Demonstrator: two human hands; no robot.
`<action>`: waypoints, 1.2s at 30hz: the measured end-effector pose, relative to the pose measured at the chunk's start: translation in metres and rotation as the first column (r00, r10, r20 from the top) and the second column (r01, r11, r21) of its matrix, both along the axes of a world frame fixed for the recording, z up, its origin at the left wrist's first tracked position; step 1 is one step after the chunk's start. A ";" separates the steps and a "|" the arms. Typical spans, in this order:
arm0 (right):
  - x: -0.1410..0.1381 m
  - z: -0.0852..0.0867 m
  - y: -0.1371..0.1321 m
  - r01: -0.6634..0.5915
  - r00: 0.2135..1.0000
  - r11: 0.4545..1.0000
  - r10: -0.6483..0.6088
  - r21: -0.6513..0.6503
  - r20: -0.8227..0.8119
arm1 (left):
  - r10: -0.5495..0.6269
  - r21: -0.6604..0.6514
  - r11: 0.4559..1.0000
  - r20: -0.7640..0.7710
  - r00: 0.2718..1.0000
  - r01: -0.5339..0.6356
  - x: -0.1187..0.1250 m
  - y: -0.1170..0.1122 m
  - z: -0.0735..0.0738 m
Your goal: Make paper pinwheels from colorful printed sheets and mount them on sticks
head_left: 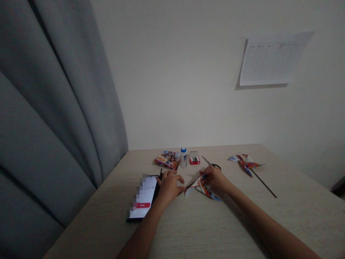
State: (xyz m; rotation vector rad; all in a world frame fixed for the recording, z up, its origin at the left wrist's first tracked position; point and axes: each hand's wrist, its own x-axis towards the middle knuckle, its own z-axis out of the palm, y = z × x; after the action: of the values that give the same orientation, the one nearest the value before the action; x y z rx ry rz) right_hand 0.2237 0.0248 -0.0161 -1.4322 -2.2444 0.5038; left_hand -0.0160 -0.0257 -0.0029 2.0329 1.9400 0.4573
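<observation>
My left hand (169, 186) rests on the table with its fingers curled, pinching the thin dark stick that leads into a folded paper pinwheel (202, 189). On the pinwheel's upper part sits my right hand (215, 178), fingers closed over the coloured paper. Just left of my left hand lies a phone (143, 198) with a lit screen. A pair of scissors (211, 163) lies just beyond my right hand.
A finished pinwheel on a dark stick (246, 163) lies to the right. At the back of the wooden table (205, 230) stand a coloured paper pack (168, 159), a small glue bottle (183, 157) and a little red-and-white box (194, 158). Grey curtain (54, 118) hangs left; a printed sheet (272, 59) is on the wall.
</observation>
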 end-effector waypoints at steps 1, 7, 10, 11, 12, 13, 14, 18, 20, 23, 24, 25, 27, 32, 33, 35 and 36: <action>-0.001 0.000 0.001 0.000 1.000 1.000 0.000 -0.007 0.007 | -0.001 0.011 1.000 -0.006 1.000 0.001 0.000 0.000 -0.001; -0.004 -0.002 0.006 -0.001 0.999 1.000 0.002 -0.023 0.047 | -0.008 0.019 1.000 0.000 1.000 0.008 0.000 0.003 -0.004; -0.005 -0.002 0.006 0.014 0.998 0.999 -0.012 -0.034 0.068 | -0.008 0.014 1.000 0.003 1.000 0.008 -0.001 0.003 -0.004; -0.006 -0.001 0.006 0.020 0.997 0.999 -0.017 -0.036 0.071 | -0.008 0.009 1.000 0.002 1.000 0.008 -0.001 0.003 -0.004; -0.006 -0.001 0.006 0.027 0.997 0.999 -0.024 -0.036 0.073 | -0.008 0.004 1.000 0.000 1.000 0.008 -0.001 0.003 -0.003; -0.006 0.000 0.006 0.034 0.997 0.999 -0.031 -0.035 0.074 | -0.009 0.000 1.000 -0.002 1.000 0.009 -0.001 0.003 -0.003; -0.006 0.001 0.005 0.039 0.996 0.999 -0.037 -0.033 0.076 | -0.011 -0.001 1.000 -0.004 1.000 0.011 -0.001 0.003 -0.003; -0.008 0.001 0.007 0.037 0.994 0.999 -0.033 -0.036 0.100 | -0.010 0.003 1.000 -0.012 1.000 0.010 -0.001 0.002 -0.002; -0.009 -0.001 0.008 0.037 0.993 0.999 -0.033 -0.036 0.116 | -0.012 0.006 1.000 -0.012 1.000 0.012 -0.001 0.002 -0.002; -0.011 -0.004 0.011 0.053 0.990 0.998 -0.049 -0.026 0.135 | -0.016 -0.004 1.000 -0.017 1.000 0.016 -0.001 0.002 -0.001; -0.011 -0.005 0.012 0.057 0.989 0.998 -0.053 -0.024 0.141 | -0.015 -0.009 1.000 -0.018 1.000 0.015 -0.001 0.002 -0.001; -0.011 -0.005 0.013 0.060 0.988 0.998 -0.056 -0.024 0.146 | -0.014 -0.012 1.000 -0.018 1.000 0.014 -0.001 0.002 -0.001; -0.011 -0.006 0.014 0.064 0.986 0.998 -0.058 -0.028 0.158 | -0.015 -0.013 1.000 -0.015 1.000 0.015 0.000 0.002 0.000; -0.011 -0.006 0.019 0.092 0.980 0.995 -0.085 -0.028 0.180 | -0.012 -0.011 1.000 -0.035 0.999 0.011 0.000 0.000 0.003; -0.011 -0.006 0.020 0.096 0.979 0.995 -0.089 -0.028 0.182 | -0.016 -0.018 1.000 -0.041 0.999 0.016 -0.002 0.000 0.003; -0.011 -0.007 0.021 0.098 0.979 0.995 -0.091 -0.029 0.183 | -0.034 -0.037 0.999 -0.044 0.998 0.032 -0.006 0.000 0.005; -0.011 -0.008 0.021 0.098 0.979 0.995 -0.091 -0.030 0.183 | -0.037 -0.050 0.998 -0.043 0.998 0.035 -0.010 0.001 0.005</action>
State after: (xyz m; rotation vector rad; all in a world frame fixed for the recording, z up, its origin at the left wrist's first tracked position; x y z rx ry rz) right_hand 0.2130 0.0461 -0.0237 -1.6554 -2.3028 0.4021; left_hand -0.0255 -0.0246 0.0020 2.0597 1.9164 0.3559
